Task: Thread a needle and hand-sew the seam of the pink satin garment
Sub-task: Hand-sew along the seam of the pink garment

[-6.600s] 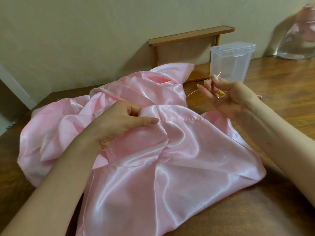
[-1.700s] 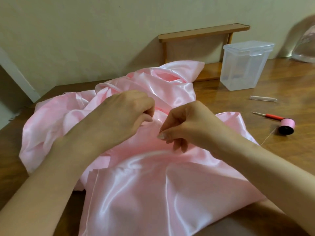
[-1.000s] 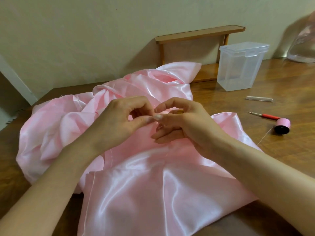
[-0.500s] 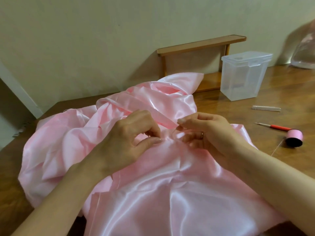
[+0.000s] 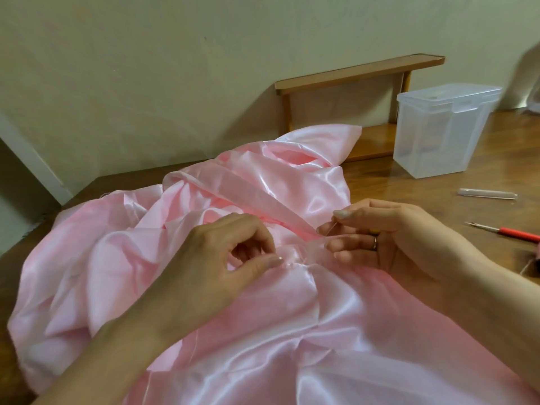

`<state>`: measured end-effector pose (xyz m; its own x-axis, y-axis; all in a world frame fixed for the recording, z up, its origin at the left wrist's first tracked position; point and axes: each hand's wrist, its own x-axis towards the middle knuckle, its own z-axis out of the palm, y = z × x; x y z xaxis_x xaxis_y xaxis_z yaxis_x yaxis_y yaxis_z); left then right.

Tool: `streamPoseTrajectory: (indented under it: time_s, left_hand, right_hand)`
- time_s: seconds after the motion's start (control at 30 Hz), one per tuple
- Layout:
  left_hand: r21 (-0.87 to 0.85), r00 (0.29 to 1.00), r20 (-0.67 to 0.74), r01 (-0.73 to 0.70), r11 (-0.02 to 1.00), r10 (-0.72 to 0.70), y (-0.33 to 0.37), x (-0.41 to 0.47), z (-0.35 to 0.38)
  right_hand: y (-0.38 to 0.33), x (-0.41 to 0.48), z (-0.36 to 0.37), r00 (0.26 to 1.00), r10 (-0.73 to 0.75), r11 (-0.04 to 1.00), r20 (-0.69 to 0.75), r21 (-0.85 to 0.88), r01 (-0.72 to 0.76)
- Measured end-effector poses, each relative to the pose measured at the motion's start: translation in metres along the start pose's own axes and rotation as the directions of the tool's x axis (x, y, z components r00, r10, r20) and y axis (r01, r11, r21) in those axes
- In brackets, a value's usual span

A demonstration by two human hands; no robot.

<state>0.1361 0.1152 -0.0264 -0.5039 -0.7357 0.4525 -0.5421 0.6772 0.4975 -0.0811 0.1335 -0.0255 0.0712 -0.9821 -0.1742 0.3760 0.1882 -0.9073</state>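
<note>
Nearest, across the bottom of the view: glossy pink satin garment [image 5: 263,346], crumpled and spread over the brown wooden table [image 5: 438,182]. Just above, left hand [image 5: 222,258] curled, thumb and forefinger pinching a gathered fold of the satin right at the puckered stitched seam [image 5: 295,258]. Close to the right, right hand [image 5: 388,238], thin gold ring [image 5: 374,243] on one finger, thumb and forefinger closed on a fine silvery needle [image 5: 331,228]; other fingers straighter, tips resting on the cloth. Thread too fine to make out. Seam caught between the two hands, running roughly from the left thumb across toward the right fingertips; needle tilted, lower end aimed down and left at the seam, just beside it. Looks like mid-stitch, so probably calls for a short pass leftward into the fold beside the left thumb, with the right hand nearer the needle and the left steadying the slippery cloth. Farther out on the table, well right of the hands: slim clear plastic tube [image 5: 486,194] and a red-handled seam ripper [image 5: 517,231]. Beyond those, a lidded clear plastic box [image 5: 441,133], then a small brown wooden shelf [image 5: 359,71] against the pale wall.
</note>
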Motion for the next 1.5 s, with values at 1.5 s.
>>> streamPoseTrajectory:
  time_s: [1.5]
  left_hand:
    - [0.09, 0.999, 0.037, -0.008, 0.996, 0.005, -0.0017, 0.0002, 0.0034]
  right_hand:
    - [-0.007, 0.0054, -0.0055, 0.985, -0.153, 0.978, -0.083, 0.131, 0.163]
